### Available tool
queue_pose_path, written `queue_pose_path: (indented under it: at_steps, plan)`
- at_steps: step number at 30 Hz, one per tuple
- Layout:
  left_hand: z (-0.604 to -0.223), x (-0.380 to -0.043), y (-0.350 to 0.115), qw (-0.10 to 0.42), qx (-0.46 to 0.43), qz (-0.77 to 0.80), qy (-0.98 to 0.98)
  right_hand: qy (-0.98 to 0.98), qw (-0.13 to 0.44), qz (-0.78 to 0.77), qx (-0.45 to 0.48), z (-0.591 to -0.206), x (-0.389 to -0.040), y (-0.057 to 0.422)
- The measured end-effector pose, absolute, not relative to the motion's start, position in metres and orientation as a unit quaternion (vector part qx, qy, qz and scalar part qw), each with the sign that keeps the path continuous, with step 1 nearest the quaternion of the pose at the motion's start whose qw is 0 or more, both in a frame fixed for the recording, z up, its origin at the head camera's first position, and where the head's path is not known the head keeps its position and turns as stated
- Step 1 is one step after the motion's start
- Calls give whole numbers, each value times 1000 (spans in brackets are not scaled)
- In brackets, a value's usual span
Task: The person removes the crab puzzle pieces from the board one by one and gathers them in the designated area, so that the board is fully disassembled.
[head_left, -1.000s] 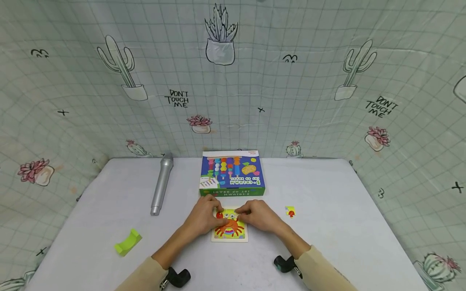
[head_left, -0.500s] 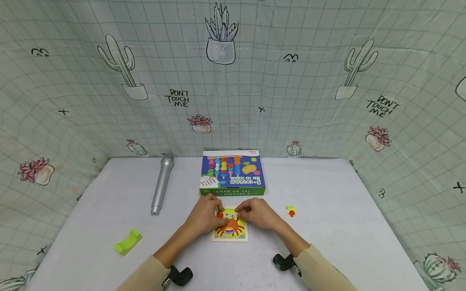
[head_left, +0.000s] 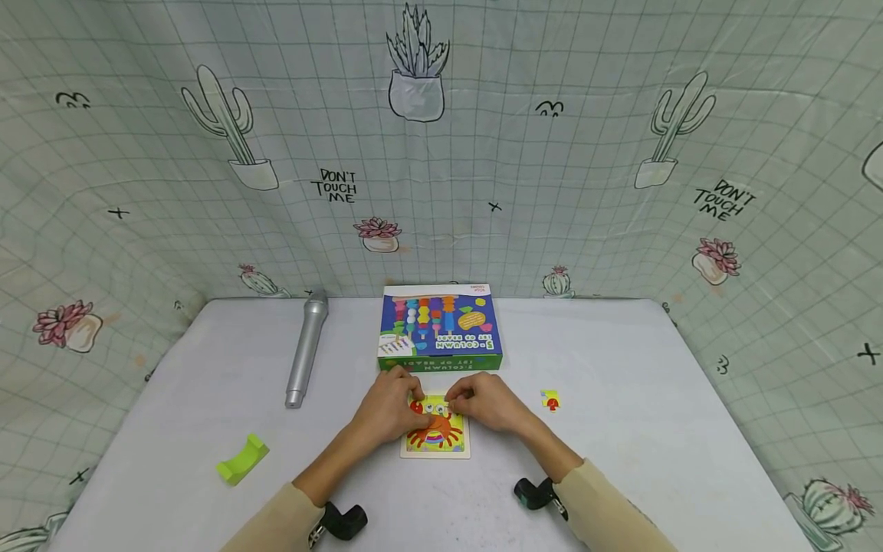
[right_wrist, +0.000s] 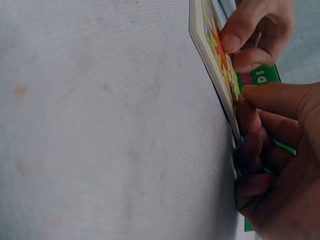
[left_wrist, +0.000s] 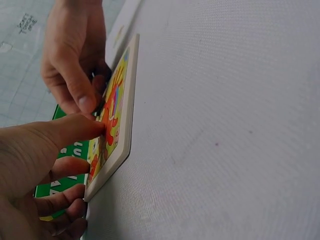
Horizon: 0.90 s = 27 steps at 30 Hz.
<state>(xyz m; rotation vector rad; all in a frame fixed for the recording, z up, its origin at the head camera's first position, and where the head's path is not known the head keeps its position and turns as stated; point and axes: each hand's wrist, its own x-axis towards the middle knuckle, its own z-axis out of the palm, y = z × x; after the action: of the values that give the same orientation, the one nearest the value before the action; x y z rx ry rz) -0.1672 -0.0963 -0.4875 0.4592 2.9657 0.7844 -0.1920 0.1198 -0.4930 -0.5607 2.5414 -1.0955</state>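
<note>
A square crab jigsaw puzzle (head_left: 436, 437) in a pale wooden tray lies flat mid-table. My left hand (head_left: 388, 406) holds it from its left side, thumb pressing on the crab's body and bent fingers at the top left edge. In the left wrist view, the left hand's thumb (left_wrist: 75, 127) rests on the picture. At the top right corner, my right hand (head_left: 488, 402) pinches a small yellow puzzle piece (right_wrist: 239, 98) between thumb and forefinger, partly hidden by the fingers. One loose puzzle piece (head_left: 550, 401), yellow and red, lies right of the right hand.
Just behind the hands stands a blue and green bead-set box (head_left: 440, 328). A silver cylindrical rod (head_left: 306, 353) lies at the back left. Nearer on the left is a curved lime-green block (head_left: 243, 460). A patterned cloth (head_left: 441, 169) hangs behind the white table (head_left: 621, 460).
Both hands stay at the puzzle almost unmoved. The right hand's fingers shift only very slightly at the top right corner.
</note>
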Motion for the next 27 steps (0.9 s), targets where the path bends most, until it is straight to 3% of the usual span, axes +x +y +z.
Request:
queue_pose_path:
  at_steps: [27]
  plan:
    - [-490, -168, -96, 15, 150, 255, 955, 882, 165, -400, -186, -494, -194, 118]
